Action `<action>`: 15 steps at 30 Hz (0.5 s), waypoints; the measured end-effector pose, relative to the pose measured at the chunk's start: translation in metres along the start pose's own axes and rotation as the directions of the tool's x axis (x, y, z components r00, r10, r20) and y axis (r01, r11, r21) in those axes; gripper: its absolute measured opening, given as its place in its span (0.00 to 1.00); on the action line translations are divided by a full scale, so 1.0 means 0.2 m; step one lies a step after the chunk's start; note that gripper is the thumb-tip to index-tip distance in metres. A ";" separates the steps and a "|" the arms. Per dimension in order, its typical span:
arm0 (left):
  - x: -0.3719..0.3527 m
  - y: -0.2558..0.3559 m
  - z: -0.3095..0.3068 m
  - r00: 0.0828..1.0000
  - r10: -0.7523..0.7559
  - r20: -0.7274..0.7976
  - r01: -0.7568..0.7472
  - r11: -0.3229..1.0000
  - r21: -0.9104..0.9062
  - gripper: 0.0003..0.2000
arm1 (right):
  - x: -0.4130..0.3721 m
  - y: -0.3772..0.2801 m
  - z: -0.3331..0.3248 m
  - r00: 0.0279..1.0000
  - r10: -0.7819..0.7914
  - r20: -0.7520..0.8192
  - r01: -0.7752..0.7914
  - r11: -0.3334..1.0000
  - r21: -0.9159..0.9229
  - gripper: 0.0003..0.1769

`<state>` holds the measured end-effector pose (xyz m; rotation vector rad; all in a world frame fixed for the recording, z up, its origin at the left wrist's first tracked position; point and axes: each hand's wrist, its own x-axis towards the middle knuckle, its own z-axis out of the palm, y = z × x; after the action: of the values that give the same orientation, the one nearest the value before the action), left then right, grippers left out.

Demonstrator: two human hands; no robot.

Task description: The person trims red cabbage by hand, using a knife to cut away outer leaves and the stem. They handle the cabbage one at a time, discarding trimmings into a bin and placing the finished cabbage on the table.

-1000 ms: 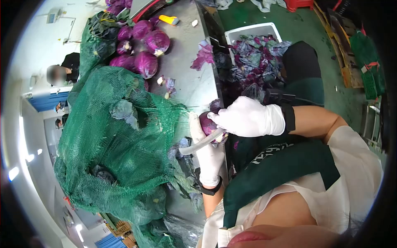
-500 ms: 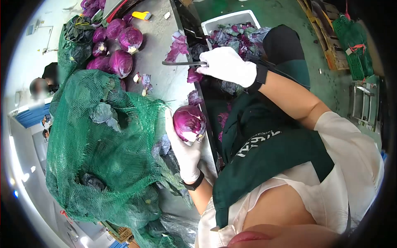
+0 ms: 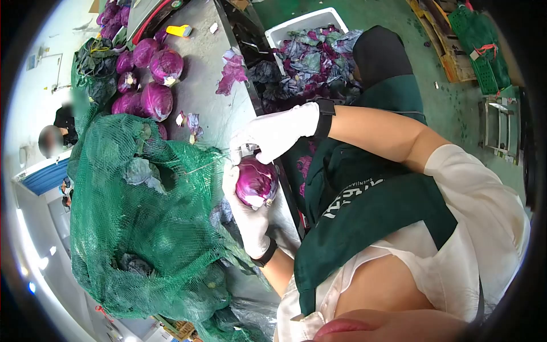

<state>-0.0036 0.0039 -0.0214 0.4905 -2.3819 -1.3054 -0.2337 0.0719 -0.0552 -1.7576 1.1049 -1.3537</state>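
The red cabbage (image 3: pixel 256 181) sat in your left hand (image 3: pixel 249 215), just over the edge of the metal table (image 3: pixel 208 85). It looked round and glossy, deep purple with paler streaks across its leaves, and its whitish stem end faced your left wrist. Your left hand cupped it firmly, gloved fingers along the side next to the green net (image 3: pixel 165 233). Your right hand (image 3: pixel 276 134) hung at the opposite end of the cabbage, its gloved fingers curled tight about a thin blade (image 3: pixel 206 166), which showed almost edge-on over the net; they hid the handle, and you could not tell whether they also touched the leaves. Farther along the table lay a torn purple leaf (image 3: pixel 232 73), then a cluster of other cabbages (image 3: pixel 156 101) and a yellow-orange tool (image 3: pixel 179 31). Beyond the table's edge, a white bin (image 3: pixel 283 34) held heaped leaf trimmings (image 3: pixel 319 54).
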 end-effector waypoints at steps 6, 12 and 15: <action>0.00 -0.02 0.00 0.999 0.006 0.032 -0.002 0.991 -0.133 0.46 | -0.05 -0.09 -0.03 0.990 0.140 0.017 -0.138 0.984 -0.111 0.30; -0.01 0.00 -0.01 0.998 -0.006 0.057 0.009 0.998 -0.063 0.39 | -0.02 -0.06 -0.03 0.997 0.074 -0.030 -0.075 0.997 -0.020 0.28; 0.01 0.06 -0.01 0.997 0.074 0.032 -0.076 0.995 0.067 0.40 | -0.03 -0.05 -0.02 0.998 0.054 -0.023 -0.053 0.998 0.021 0.26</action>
<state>-0.0067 0.0073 -0.0101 0.3992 -2.4506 -1.2105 -0.2351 0.0817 -0.0473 -1.6897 1.1390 -1.3523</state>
